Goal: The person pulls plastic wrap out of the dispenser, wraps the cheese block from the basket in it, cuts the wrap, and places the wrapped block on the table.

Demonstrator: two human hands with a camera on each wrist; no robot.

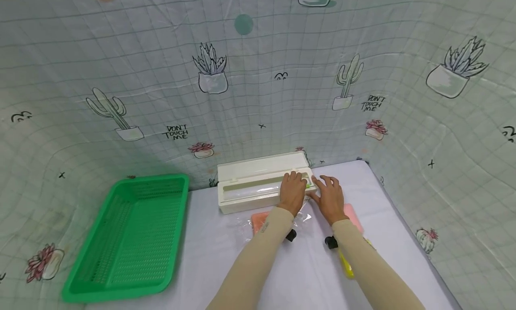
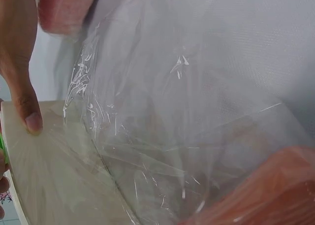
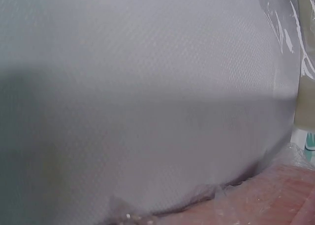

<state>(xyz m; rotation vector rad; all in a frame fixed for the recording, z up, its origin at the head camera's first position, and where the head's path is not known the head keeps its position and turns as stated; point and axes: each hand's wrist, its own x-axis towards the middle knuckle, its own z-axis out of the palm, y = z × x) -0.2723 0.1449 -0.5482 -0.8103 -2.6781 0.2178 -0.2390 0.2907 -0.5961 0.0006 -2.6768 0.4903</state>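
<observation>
A long cream cling film box stands at the back of the table, its lid raised. Inside lies a clear roll, with a bit of green at its right end. My left hand reaches over the front edge, fingers bent down into the right part; what its fingertips touch is hidden. Around the box's right end is my right hand, its thumb on the front wall. Clear film hangs from the box's front onto the table. An orange block lies before the box, partly under my left arm.
On the left is a green basket. A pink film-wrapped block and a yellow object lie by my right forearm, partly covered. Patterned cloth rises behind the table.
</observation>
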